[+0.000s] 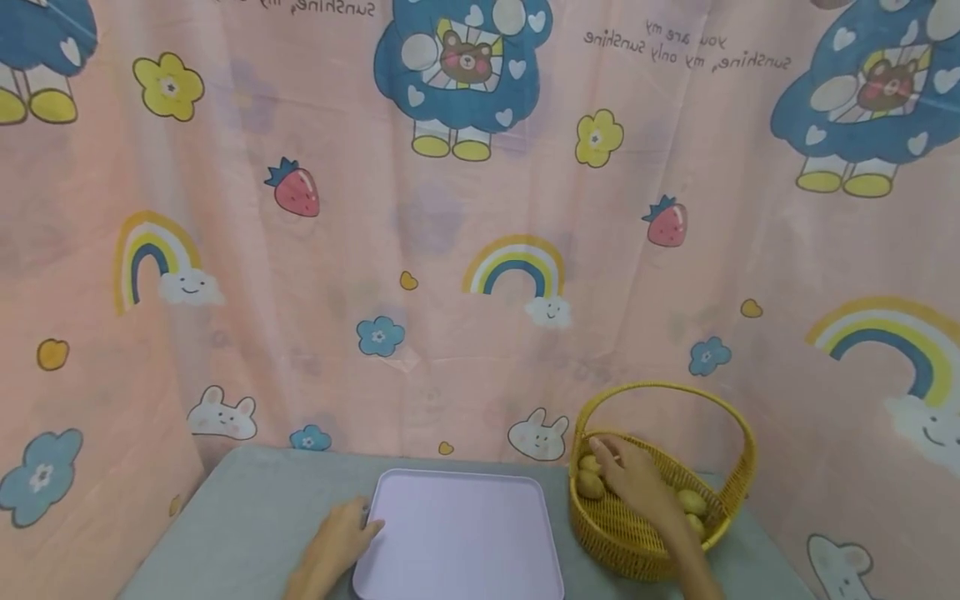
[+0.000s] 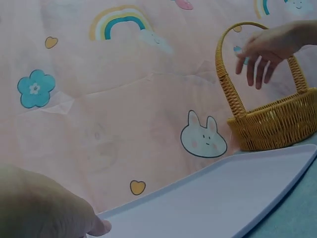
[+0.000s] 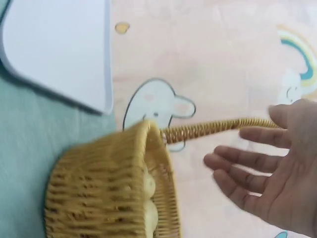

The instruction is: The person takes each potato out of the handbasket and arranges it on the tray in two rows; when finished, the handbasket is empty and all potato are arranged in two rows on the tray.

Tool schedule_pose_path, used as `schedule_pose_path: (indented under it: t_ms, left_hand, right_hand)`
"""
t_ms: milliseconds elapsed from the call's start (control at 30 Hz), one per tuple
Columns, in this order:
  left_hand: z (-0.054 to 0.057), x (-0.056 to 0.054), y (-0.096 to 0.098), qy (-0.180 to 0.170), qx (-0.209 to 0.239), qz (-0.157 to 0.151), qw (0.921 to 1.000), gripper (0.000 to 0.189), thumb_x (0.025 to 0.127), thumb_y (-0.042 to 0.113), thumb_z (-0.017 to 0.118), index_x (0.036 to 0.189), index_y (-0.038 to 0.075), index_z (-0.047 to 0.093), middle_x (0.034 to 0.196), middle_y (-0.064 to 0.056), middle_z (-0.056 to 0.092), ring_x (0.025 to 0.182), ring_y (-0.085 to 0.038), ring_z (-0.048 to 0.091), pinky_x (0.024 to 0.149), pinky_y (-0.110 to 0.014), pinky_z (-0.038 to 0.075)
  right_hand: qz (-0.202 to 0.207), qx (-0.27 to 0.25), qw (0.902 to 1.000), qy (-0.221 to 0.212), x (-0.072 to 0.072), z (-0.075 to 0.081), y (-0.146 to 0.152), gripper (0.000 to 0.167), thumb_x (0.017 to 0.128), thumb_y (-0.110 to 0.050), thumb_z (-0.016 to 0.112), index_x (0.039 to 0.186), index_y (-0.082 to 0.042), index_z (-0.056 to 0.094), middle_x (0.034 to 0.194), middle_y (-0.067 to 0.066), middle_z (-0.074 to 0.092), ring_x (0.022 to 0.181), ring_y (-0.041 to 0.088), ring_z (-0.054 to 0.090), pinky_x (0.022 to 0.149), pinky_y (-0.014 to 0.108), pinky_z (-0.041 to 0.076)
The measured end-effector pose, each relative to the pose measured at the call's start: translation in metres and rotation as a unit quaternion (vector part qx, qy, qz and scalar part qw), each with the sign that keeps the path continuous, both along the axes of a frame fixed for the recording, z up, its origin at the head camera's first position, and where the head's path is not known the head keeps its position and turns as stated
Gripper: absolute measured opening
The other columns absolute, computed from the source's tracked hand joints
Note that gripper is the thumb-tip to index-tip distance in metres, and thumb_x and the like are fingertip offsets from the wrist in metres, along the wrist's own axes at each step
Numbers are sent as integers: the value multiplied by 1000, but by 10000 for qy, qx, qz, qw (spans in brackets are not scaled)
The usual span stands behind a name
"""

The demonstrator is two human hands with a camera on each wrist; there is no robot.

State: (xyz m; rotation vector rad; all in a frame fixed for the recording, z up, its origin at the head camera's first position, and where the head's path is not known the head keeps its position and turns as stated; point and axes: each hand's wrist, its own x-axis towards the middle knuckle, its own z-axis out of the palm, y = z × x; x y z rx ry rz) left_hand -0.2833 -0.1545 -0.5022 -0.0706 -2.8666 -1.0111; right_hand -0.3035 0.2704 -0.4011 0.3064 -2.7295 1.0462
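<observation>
1. Head view: the left hand (image 1: 337,537) holds the tray (image 1: 461,533) by its left edge, thumb over the rim, other fingers largely hidden. The tray lies on the table (image 1: 255,517). To its right stands the basket (image 1: 611,543), with potatoes (image 1: 591,484) toward both ends. The right hand (image 1: 632,477) is over the basket. A printed curtain (image 1: 442,375) hangs behind.
2. Left wrist view: the left thumb shows at the tray's edge. The right hand is above the basket, fingers loosely spread, holding nothing.
3. Right wrist view: the right hand's fingers are slightly bent and empty. Potatoes show inside the basket's rim.
</observation>
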Motion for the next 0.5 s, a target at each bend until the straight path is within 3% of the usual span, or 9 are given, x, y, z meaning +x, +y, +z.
schedule_pose_path:
  t_ms: [100, 233, 400, 500]
  left_hand:
    - [-2, -1, 0, -112, 36, 53, 9999, 29, 91, 12, 77, 106, -11, 66, 97, -22, 73, 89, -33, 72, 77, -46, 60]
    - [-2, 0, 1, -217, 147, 195, 9995, 20, 93, 12, 75, 94, -5, 64, 82, -9, 67, 73, -18, 61, 66, -36, 54]
    - [-10, -1, 3, 54, -158, 388, 9991, 20, 94, 14, 73, 91, 0, 60, 76, -6, 60, 68, -18, 54, 62, -35, 47]
    - [-20, -4, 4, 146, -415, 586, 9973, 20, 94, 15, 73, 87, 5, 58, 71, -3, 56, 65, -17, 51, 60, -33, 42]
  right_hand:
    - [20, 279, 9994, -227, -10, -1, 8, 43, 111, -35, 50, 133, -1, 65, 128, 19, 71, 111, 33, 70, 91, 50, 57]
    - [351, 616, 9963, -485, -26, -4, 11, 34, 108, -26, 56, 128, 0, 68, 125, 18, 72, 111, 35, 70, 90, 52, 57]
    - [1012, 1010, 9892, -315, -46, -18, 14, 27, 102, -15, 61, 118, 5, 69, 118, 24, 73, 105, 42, 71, 87, 55, 57]
    - [1072, 1106, 9869, -476, -56, -29, 16, 28, 97, -12, 63, 114, 9, 69, 113, 27, 73, 101, 42, 70, 85, 54, 57]
